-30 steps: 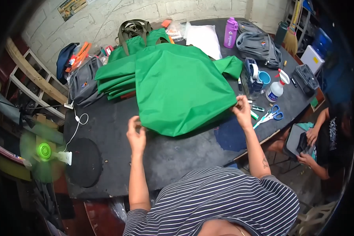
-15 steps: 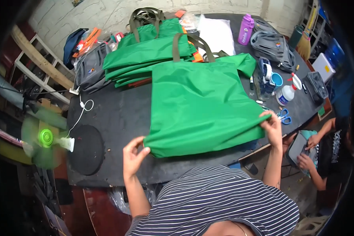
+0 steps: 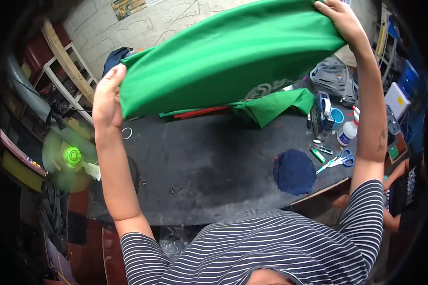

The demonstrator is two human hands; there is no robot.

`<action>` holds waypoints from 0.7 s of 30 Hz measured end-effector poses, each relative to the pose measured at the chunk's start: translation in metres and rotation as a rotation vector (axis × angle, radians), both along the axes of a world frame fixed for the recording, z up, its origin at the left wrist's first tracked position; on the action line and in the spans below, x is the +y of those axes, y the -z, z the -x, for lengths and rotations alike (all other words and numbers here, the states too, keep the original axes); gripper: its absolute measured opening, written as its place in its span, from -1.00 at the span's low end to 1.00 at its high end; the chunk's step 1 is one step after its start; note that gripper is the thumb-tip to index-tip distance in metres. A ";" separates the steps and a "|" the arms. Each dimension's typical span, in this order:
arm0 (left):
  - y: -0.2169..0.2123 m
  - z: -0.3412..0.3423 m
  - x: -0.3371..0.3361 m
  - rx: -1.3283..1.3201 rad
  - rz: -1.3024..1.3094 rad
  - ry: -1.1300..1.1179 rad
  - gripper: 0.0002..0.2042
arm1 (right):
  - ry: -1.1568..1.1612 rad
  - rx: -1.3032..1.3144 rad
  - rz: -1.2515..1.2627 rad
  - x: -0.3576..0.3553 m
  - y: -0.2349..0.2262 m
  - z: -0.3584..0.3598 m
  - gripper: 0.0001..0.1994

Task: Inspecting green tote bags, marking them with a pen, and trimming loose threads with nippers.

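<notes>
A green tote bag (image 3: pixel 228 61) is stretched between my two raised hands, above the far side of the table. My left hand (image 3: pixel 108 97) grips its left corner, thumb on top. At the upper right, my right hand (image 3: pixel 345 21) pinches the opposite corner. A pale print shows on the bag's lower face; its handles are out of sight. Beneath it, a loose fold of green fabric (image 3: pixel 283 107) lies on the table, and the raised bag hides most of the stack behind.
The black table (image 3: pixel 199 161) carries a round navy cloth (image 3: pixel 295 172), blue-handled scissors (image 3: pixel 340 160), a spray bottle (image 3: pixel 348 131), a blue cup (image 3: pixel 336 116) and a grey backpack (image 3: pixel 335 80). A green fan (image 3: pixel 72 156) spins at left. Another person's arm (image 3: pixel 395 175) shows at right.
Both hands have lifted the green bag off the table and carried it up and away from me. The navy cloth and more of the table have come into view.
</notes>
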State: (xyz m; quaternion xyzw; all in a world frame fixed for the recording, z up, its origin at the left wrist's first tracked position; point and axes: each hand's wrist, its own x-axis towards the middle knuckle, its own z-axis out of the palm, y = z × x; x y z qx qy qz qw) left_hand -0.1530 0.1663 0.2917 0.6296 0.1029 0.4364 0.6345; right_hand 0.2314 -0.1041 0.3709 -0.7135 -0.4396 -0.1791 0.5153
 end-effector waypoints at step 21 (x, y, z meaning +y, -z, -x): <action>-0.007 0.061 0.053 0.067 0.263 -0.126 -0.71 | -0.122 -0.314 0.548 0.066 -0.084 0.057 -0.54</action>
